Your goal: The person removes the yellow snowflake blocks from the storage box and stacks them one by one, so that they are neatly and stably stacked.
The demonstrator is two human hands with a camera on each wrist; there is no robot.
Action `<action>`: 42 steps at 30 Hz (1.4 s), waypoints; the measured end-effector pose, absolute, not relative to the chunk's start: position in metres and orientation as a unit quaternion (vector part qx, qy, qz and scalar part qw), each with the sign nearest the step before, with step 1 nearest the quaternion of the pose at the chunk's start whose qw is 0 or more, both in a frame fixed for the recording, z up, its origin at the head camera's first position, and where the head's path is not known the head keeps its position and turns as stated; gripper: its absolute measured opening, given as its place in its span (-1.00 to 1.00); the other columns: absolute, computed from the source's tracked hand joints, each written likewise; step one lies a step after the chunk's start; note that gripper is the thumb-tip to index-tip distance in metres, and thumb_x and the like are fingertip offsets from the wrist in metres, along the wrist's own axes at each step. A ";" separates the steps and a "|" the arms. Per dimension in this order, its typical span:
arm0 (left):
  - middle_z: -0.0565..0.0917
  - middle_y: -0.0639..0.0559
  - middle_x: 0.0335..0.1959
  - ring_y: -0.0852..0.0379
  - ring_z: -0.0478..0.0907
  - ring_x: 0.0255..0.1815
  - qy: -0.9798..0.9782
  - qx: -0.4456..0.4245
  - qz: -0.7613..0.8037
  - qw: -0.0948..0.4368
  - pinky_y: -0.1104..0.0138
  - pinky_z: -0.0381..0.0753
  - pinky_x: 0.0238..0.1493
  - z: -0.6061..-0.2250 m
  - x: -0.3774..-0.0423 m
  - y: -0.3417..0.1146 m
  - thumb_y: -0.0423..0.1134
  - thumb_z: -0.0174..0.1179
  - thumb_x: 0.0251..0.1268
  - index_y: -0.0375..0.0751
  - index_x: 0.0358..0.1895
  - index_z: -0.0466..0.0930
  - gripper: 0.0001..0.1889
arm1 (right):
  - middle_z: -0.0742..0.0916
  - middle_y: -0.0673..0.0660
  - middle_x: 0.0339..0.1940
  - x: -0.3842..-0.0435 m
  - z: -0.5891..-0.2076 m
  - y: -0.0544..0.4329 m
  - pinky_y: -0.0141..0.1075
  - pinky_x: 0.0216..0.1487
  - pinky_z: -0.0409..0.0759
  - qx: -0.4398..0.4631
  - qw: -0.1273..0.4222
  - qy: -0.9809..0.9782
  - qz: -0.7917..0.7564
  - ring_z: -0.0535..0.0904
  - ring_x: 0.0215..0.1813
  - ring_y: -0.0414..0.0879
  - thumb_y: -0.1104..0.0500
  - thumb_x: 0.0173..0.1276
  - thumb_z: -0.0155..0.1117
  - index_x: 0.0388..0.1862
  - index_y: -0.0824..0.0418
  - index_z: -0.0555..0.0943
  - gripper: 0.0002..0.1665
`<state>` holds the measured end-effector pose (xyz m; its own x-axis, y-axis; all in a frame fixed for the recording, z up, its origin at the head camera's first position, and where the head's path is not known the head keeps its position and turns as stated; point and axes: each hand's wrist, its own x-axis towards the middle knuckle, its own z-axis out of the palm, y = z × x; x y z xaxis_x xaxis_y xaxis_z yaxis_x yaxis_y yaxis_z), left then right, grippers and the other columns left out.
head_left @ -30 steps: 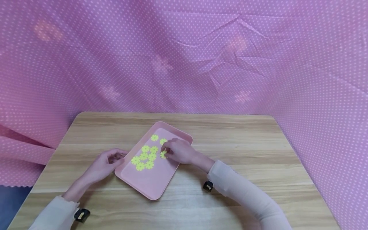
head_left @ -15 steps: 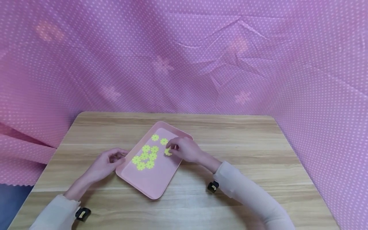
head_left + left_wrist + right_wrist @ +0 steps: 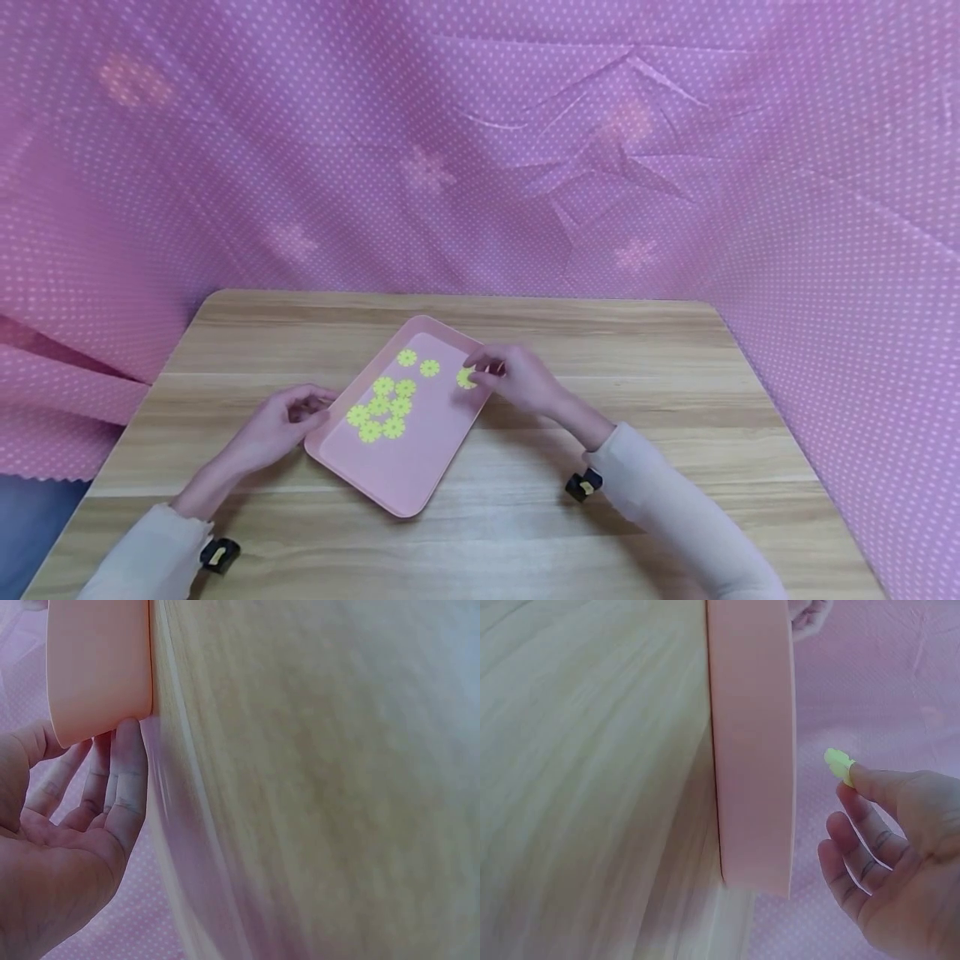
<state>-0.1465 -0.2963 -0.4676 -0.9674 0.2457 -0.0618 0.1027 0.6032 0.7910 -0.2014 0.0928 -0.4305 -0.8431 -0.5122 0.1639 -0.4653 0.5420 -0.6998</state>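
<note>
**A little flower in a pinch**

My right hand (image 3: 517, 379) has a yellow flower (image 3: 465, 378) caught by its edge, between the thumb and a finger. The two tips are almost together, with just the thin flower in the gap. The other fingers bend softly and hold nothing. The flower is up off the tray (image 3: 396, 482), over its right side and near the rim.

I think the flower is very light. It looks flat and thin, so I guess a hard squeeze could bend it. I can't tell if it is paper, felt or foam. The edge seems the best place to hold it, with a soft pinch, so most of it sticks out free.

More flowers (image 3: 393, 427) lie flat in the tray, some bunched close and two apart near the far end. Flat ones may be tricky to get a nail under.

My left hand (image 3: 273, 429) holds the tray's left wall, thumb at the rim and fingers bent against the outside. The tray looks stiff, smooth and light, so it might slide if I let go.
</note>
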 end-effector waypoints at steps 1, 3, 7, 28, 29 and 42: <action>0.73 -0.10 -0.11 0.26 0.55 -0.24 0.891 0.099 0.435 0.082 0.42 0.51 -0.25 -0.468 -0.147 -0.296 -0.29 0.25 0.53 -0.23 0.24 0.66 -0.69 | 0.85 0.11 -0.19 -0.202 -0.430 0.096 -0.37 -0.16 0.67 -0.274 0.030 0.875 -0.399 0.66 -0.26 -0.20 0.23 0.44 0.44 -0.01 0.20 0.78 -0.81; 0.74 -0.10 -0.11 0.26 0.55 -0.23 0.892 0.100 0.433 0.080 0.42 0.51 -0.24 -0.468 -0.149 -0.295 -0.29 0.26 0.52 -0.22 0.24 0.66 -0.69 | 0.84 0.13 -0.21 -0.202 -0.429 0.103 -0.35 -0.17 0.68 -0.269 0.026 0.869 -0.414 0.66 -0.27 -0.19 0.25 0.43 0.43 -0.01 0.23 0.77 -0.81; 0.75 -0.08 -0.11 0.26 0.57 -0.20 0.896 0.099 0.427 0.078 0.44 0.52 -0.17 -0.468 -0.151 -0.294 -0.29 0.26 0.52 -0.21 0.22 0.67 -0.70 | 0.83 0.13 -0.24 -0.203 -0.429 0.117 -0.32 -0.15 0.68 -0.250 0.022 0.868 -0.428 0.66 -0.27 -0.18 0.25 0.42 0.44 -0.01 0.23 0.77 -0.81; 0.75 -0.13 -0.09 0.29 0.57 -0.21 0.889 0.112 0.438 0.069 0.43 0.54 -0.17 -0.469 -0.163 -0.294 -0.30 0.26 0.51 -0.27 0.23 0.66 -0.69 | 0.82 0.21 -0.23 -0.220 -0.451 0.186 -0.42 -0.23 0.59 -0.145 0.007 0.883 -0.445 0.63 -0.28 -0.16 0.25 0.39 0.47 -0.02 0.27 0.77 -0.78; 0.75 -0.14 -0.09 0.28 0.57 -0.21 0.889 0.111 0.438 0.070 0.43 0.54 -0.18 -0.469 -0.163 -0.294 -0.30 0.26 0.51 -0.27 0.23 0.66 -0.69 | 0.82 0.21 -0.22 -0.221 -0.453 0.189 -0.42 -0.23 0.59 -0.140 0.009 0.885 -0.445 0.64 -0.28 -0.15 0.25 0.39 0.47 -0.02 0.27 0.77 -0.78; 0.73 -0.09 -0.09 0.21 0.56 -0.18 0.897 0.091 0.425 0.080 0.43 0.52 -0.17 -0.469 -0.166 -0.293 -0.28 0.24 0.54 -0.22 0.24 0.65 -0.69 | 0.81 0.16 -0.31 -0.232 -0.478 0.211 -0.43 -0.29 0.56 -0.137 0.034 0.896 -0.422 0.60 -0.35 -0.17 0.26 0.37 0.47 -0.07 0.25 0.76 -0.82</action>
